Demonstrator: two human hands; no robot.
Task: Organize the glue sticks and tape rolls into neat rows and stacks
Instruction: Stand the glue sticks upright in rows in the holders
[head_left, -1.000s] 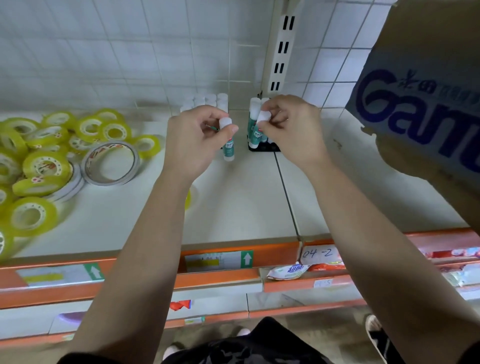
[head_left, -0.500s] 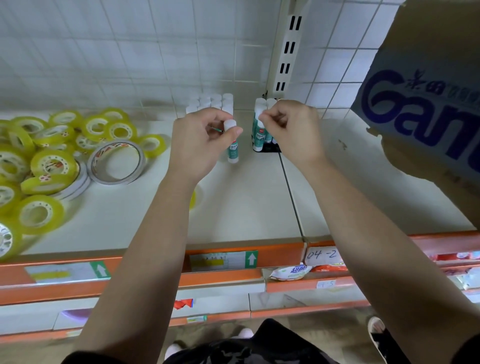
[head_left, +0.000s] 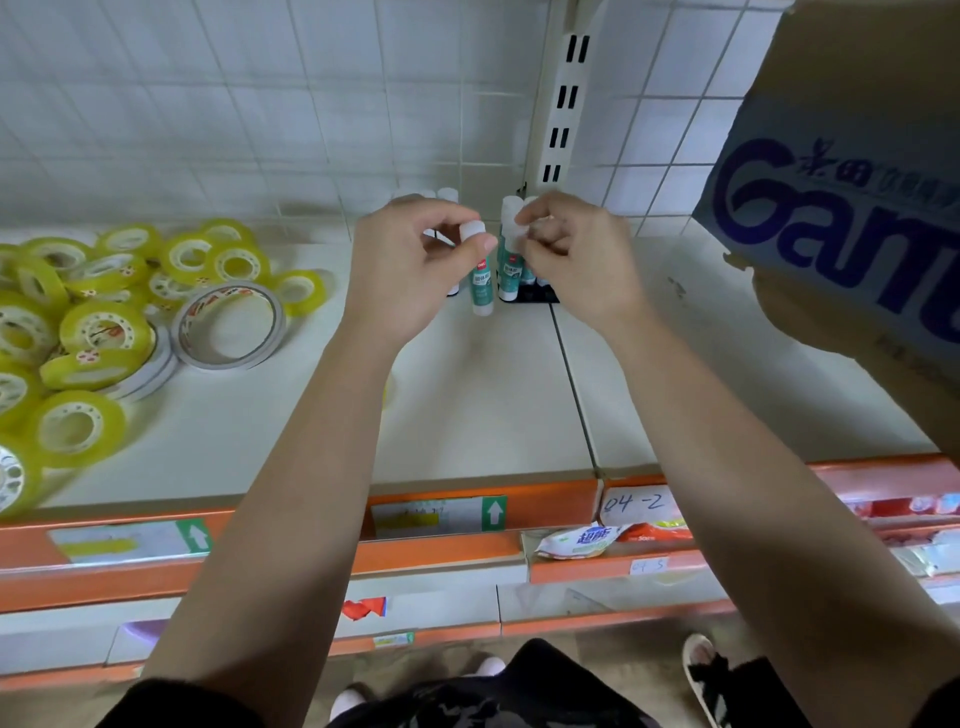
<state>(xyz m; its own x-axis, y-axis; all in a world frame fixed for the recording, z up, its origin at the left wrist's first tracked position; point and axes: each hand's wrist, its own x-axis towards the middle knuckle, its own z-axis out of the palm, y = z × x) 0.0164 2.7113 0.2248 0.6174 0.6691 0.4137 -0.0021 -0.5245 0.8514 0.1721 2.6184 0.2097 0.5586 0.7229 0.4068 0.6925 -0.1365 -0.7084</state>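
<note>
White shelf board (head_left: 467, 405) runs below a tiled wall (head_left: 260, 104), with a slotted metal upright (head_left: 563, 104) rising at the back where two boards meet. The person's left hand (head_left: 410, 265) pinches the white cap of a single glue stick (head_left: 482, 283) between thumb and curled fingers. That stick stands upright near the back of the shelf, and whether its foot touches the board cannot be told. Just to its right the right hand (head_left: 576, 260), fingers curled, pinches the cap of a second glue stick (head_left: 510, 265), which stands in a tight cluster on a black base (head_left: 543, 297) at the foot of the upright. More glue stick caps (head_left: 447, 195) show behind the left hand, mostly hidden by it.

Well apart on the left lies a loose heap of yellow tape rolls (head_left: 78, 332), some flat and some tilted against each other. Beside them is a short stack of larger white tape rolls (head_left: 228, 327). A big cardboard box (head_left: 857, 208) with blue lettering crowds the right side and overhangs the shelf there. Along the orange front rail (head_left: 545, 499) sit a price label with a green arrow (head_left: 441, 514) and a handwritten tag (head_left: 634, 504). A packet (head_left: 576, 540) rests on the shelf below
</note>
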